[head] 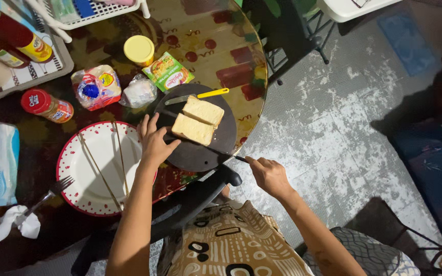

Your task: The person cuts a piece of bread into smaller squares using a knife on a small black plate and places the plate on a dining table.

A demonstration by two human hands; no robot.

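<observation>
Down at the middle of the view, the left hand (154,143) rests on the near-left edge of a round dark board (205,148), fingers spread loosely and curved, the thumb stretched out toward the nearer of two bread slices (194,129). The fingertips sit just beside that slice; whether they actually touch it cannot be told. The hand grips nothing.

The right hand (268,174) is off the board's lower right edge, closed in a pinch around the end of a thin dark knife (216,151) that runs across the board toward the bread. The fingers are curled tight around the handle end, and the wrist hangs beyond the table (216,46) edge.

Both bread slices lie flat on the board, side by side and touching, the farther one (203,111) slightly overlapping toward the board's upper part. Another knife with a yellow handle (200,95) lies across the board's far rim.

Left of the board, touching its edge, is a white plate with a red dotted rim (78,148), and thin wooden skewers (98,166) lie across it. A fork (52,194) rests beyond the plate on the side away from the board, beside a crumpled tissue (14,222). Just beyond the board's far rim lie a green packet (169,71), a small clear bag (139,92) and a yellow-lidded jar (139,49); a red-capped jar (47,105) stands farther left.
</observation>
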